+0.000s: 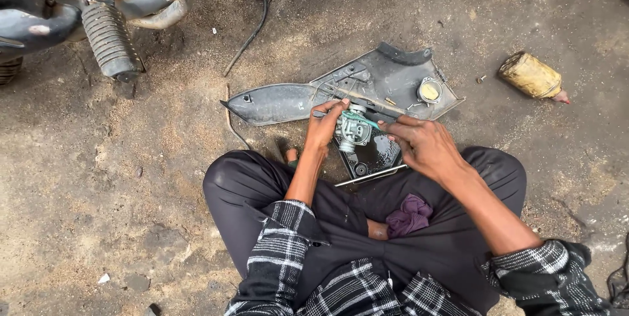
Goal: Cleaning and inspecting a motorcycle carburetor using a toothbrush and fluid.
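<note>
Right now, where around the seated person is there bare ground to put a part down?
Bare dirt lies left of the left knee, below the ribbed black footpeg, and between the grey plastic side panel and the yellowish cylindrical filter. It is crowded where both hands hold the small metal carburettor.

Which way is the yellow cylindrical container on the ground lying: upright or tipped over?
Tipped over. The yellow cylindrical container lies on its side on the dirt ground, long axis along the ground, its reddish tip pointing right.
</note>
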